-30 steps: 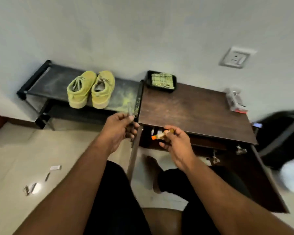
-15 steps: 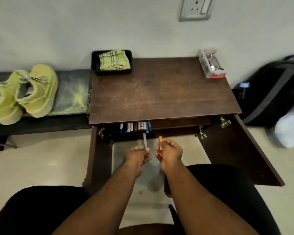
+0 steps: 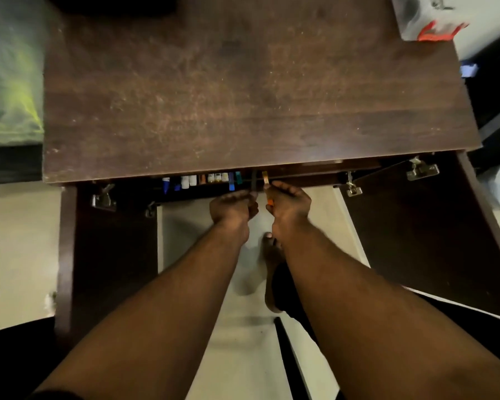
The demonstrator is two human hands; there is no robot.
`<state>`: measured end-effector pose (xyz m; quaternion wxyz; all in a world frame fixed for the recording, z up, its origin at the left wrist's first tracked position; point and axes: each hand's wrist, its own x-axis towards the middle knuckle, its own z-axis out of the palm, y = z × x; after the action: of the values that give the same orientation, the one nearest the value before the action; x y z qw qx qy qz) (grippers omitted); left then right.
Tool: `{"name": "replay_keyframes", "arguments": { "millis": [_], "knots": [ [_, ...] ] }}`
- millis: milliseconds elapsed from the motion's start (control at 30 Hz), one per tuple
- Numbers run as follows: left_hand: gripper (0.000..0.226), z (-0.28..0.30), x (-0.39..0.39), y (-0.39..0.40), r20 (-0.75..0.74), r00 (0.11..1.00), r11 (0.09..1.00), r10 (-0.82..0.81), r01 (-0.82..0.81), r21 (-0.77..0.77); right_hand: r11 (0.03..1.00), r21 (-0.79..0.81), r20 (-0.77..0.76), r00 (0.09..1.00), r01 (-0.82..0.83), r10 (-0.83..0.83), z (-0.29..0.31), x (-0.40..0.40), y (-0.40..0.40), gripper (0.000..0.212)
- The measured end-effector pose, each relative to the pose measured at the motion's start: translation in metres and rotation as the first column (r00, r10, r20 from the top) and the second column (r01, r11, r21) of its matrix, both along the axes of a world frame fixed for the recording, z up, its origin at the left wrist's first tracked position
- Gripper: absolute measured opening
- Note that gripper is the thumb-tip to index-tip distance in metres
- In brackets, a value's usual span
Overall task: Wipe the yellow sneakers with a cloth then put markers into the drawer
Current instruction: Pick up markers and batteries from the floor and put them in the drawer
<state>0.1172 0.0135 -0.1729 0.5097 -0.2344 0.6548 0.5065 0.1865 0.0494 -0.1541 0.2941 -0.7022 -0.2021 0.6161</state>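
Under the front edge of the dark wooden cabinet top (image 3: 243, 90) lies an open drawer (image 3: 300, 176) with a row of several markers (image 3: 202, 180) in it. My left hand (image 3: 233, 207) grips a grey marker (image 3: 254, 180) that points up into the drawer. Just to its right, my right hand (image 3: 289, 203) holds an orange marker (image 3: 266, 183), tip at the drawer's edge. The two hands almost touch. The yellow sneakers and the cloth are out of view.
Both cabinet doors (image 3: 113, 255) (image 3: 422, 232) hang open on either side of my arms. A clear box (image 3: 425, 18) with a red part sits at the top's back right corner. A yellow-dusted shelf (image 3: 9, 90) lies left, a bare foot (image 3: 272, 269) below.
The view has dropped and closed in on the cabinet. Both hands have risen from in front of the cabinet to the drawer's edge, carrying their markers.
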Motion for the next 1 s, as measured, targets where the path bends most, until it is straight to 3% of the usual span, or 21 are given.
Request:
{"name": "replay_keyframes", "arguments": {
  "millis": [100, 333, 467, 567, 700, 1000],
  "knots": [
    [0.011, -0.005, 0.004, 0.000, -0.027, 0.998, 0.998, 0.048, -0.047, 0.030, 0.999, -0.002, 0.001, 0.999, -0.050, 0.050, -0.011, -0.006, 0.004, 0.022],
    [0.026, -0.005, 0.001, 0.008, -0.058, 0.978, 0.978, 0.203, -0.199, 0.062, 0.995, 0.026, -0.009, 0.995, -0.096, 0.096, -0.022, -0.022, 0.014, 0.019],
    [0.027, -0.003, -0.002, 0.012, -0.061, 0.981, 0.981, 0.186, -0.183, 0.059, 0.989, 0.044, 0.080, 0.988, -0.138, 0.134, -0.022, -0.025, 0.017, 0.026],
    [0.025, 0.002, 0.000, 0.015, -0.074, 0.982, 0.983, 0.176, -0.171, 0.072, 0.989, 0.066, 0.120, 0.985, -0.134, 0.126, -0.020, -0.027, 0.014, 0.016],
    [0.029, 0.007, 0.003, 0.013, -0.069, 0.977, 0.977, 0.202, -0.196, 0.085, 0.997, 0.051, 0.045, 0.997, -0.065, 0.063, -0.015, -0.029, 0.010, 0.015],
    [0.022, 0.008, -0.004, 0.012, -0.125, 0.991, 0.998, 0.050, -0.054, -0.026, 0.993, -0.027, 0.015, 0.993, -0.114, 0.114, -0.008, -0.024, 0.010, 0.018]
  ]
}}
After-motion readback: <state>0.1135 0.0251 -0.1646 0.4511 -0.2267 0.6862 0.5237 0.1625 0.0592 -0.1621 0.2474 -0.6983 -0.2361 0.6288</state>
